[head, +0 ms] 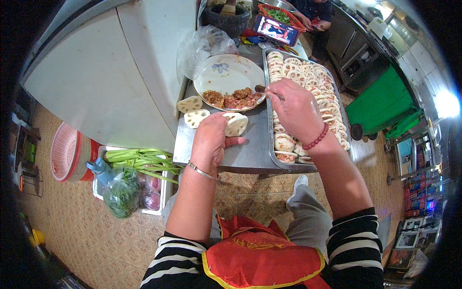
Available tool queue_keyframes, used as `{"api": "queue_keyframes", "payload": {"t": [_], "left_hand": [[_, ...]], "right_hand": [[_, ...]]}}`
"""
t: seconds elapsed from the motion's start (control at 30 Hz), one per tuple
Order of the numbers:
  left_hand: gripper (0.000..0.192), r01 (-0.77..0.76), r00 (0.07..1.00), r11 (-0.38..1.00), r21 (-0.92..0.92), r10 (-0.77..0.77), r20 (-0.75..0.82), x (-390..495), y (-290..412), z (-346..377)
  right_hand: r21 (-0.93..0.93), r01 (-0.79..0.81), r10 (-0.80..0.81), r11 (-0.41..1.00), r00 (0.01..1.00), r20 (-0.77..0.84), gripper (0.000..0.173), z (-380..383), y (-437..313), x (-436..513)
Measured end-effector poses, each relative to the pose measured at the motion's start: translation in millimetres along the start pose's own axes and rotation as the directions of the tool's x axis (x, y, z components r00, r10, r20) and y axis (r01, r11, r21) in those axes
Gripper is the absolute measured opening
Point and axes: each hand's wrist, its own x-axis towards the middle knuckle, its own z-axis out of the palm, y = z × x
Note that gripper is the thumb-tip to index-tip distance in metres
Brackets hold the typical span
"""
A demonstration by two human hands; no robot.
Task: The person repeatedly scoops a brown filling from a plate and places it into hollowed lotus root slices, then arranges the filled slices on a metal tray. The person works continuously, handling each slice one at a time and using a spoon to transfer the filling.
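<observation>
My left hand [211, 139] grips a pale lotus root slice [236, 124] over the front part of the metal table. Two more lotus root slices lie just left of it, one flat white slice [196, 118] and one darker slice [190, 104]. In my right hand [295, 108] is a small utensil, likely a spoon, its dark end [260, 88] over the right rim of an oval plate [231, 74]. Minced filling [234, 99] covers the plate's near side. Beneath my right hand, a steel tray [271, 144] holds rows of filled lotus root slices [284, 142].
Behind the plate are a crumpled plastic bag [207, 41], a stone mortar [227, 20] and a propped phone [276, 30]. A red basket of greens [279, 14] stands near another person's hands [314, 25]. Low at left is a crate [162, 206] with vegetables; a green bin [384, 103] is at right.
</observation>
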Motion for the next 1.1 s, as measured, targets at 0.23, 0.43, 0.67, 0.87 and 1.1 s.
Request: {"api": "queue_keyframes", "payload": {"t": [0.23,0.43,0.67,0.87,1.1], "left_hand": [[0.033,0.012,1.000,1.000,0.027,-0.011,-0.016,3,0,-1],[0.034,0.010,1.000,1.000,0.023,-0.010,-0.026,6,0,-1],[0.032,0.012,1.000,1.000,-0.001,-0.012,-0.016,4,1,0],[0.030,0.044,0.999,0.998,-0.041,-0.045,-0.016,5,3,-1],[0.032,0.029,0.997,0.994,-0.102,-0.021,0.078,-1,7,-4]], "right_hand": [[0.231,-0.369,0.373,0.900,0.927,0.030,0.016,-10,-2,-10],[0.605,-0.520,0.525,0.603,0.829,0.189,0.024,-8,8,-24],[0.790,-0.520,0.598,0.326,0.760,0.253,0.027,-3,21,-34],[0.856,-0.507,0.658,0.098,0.678,0.326,0.027,-6,25,-39],[0.847,-0.527,0.605,0.076,0.699,0.381,0.025,-11,24,-44]]}}
